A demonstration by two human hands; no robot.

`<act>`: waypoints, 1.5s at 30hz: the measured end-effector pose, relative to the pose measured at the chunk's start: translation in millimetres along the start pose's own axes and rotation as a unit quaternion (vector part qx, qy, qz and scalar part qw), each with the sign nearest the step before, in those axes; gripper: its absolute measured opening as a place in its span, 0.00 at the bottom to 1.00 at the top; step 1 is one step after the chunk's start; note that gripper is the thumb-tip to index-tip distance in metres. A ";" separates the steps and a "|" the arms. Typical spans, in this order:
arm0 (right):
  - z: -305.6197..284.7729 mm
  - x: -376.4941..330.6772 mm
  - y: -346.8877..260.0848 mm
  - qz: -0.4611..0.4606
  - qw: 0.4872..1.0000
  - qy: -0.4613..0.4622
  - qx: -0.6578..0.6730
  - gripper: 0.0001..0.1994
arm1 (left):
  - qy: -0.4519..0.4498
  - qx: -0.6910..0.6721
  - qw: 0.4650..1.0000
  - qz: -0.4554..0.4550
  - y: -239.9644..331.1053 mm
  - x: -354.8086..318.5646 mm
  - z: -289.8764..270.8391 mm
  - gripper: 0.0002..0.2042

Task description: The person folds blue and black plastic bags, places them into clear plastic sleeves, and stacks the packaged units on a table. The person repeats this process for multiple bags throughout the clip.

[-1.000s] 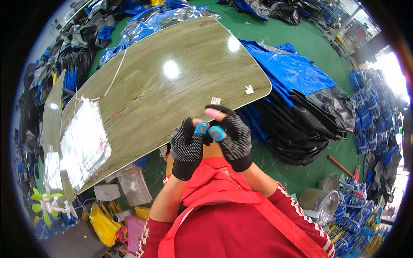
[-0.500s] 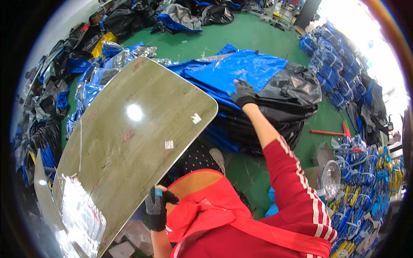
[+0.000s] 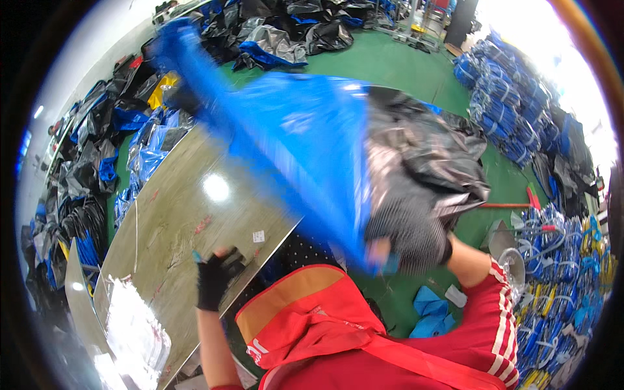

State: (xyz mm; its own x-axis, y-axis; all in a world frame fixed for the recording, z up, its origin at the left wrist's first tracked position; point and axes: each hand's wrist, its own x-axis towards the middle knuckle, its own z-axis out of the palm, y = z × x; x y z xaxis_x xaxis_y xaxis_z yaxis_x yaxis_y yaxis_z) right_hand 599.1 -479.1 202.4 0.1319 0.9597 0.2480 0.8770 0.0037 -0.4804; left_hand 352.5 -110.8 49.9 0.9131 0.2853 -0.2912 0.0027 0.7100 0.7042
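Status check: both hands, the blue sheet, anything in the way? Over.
Right hand gripping blue sheet, sheet blurred. Left hand over wood-patterned table, holding nothing visible. Shiny plastic on table's left end.

A blurred blue-and-black plastic sheet (image 3: 292, 133), stretched aslant, blocks passage over the far right corner of the glossy wood-grain tabletop (image 3: 170, 211); between the black-gloved left hand (image 3: 218, 276) and a shiny pile of clear plastic (image 3: 132, 331) at the left end, the surface lies open.

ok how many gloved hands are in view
2: the left hand is over the wood-patterned tabletop; the right hand, blurred, grips the blue-and-black sheeting. I see no sign of others hidden.
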 end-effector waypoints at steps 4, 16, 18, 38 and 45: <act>125.6 -46.1 -44.3 -0.238 0.954 -0.045 0.179 0.09 | -0.026 0.096 0.993 0.061 117.4 -11.2 1.4 0.29; 76.3 54.4 72.8 0.187 0.919 0.206 -0.279 0.25 | 0.218 0.533 0.810 0.110 223.9 -134.8 -179.0 0.22; 70.1 77.3 122.6 0.374 0.894 0.187 -0.162 0.35 | 0.293 0.516 0.800 0.093 216.7 -169.4 -224.3 0.14; 73.9 140.2 195.6 0.313 0.942 0.072 0.099 0.23 | 0.514 0.779 0.332 -0.135 200.0 -256.8 -289.8 0.27; 65.4 220.7 221.8 0.260 0.948 0.111 -0.143 0.22 | 0.374 0.837 0.385 0.103 146.8 -124.2 -179.3 0.32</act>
State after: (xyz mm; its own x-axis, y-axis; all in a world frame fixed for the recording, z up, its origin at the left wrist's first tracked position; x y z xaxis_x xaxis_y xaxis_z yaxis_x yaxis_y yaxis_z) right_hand 792.5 -248.1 95.6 0.6474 0.7280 0.2257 0.7519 -0.5616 -0.3454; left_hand 166.4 73.4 73.4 0.5928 0.7750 0.2190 0.7927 -0.6095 0.0110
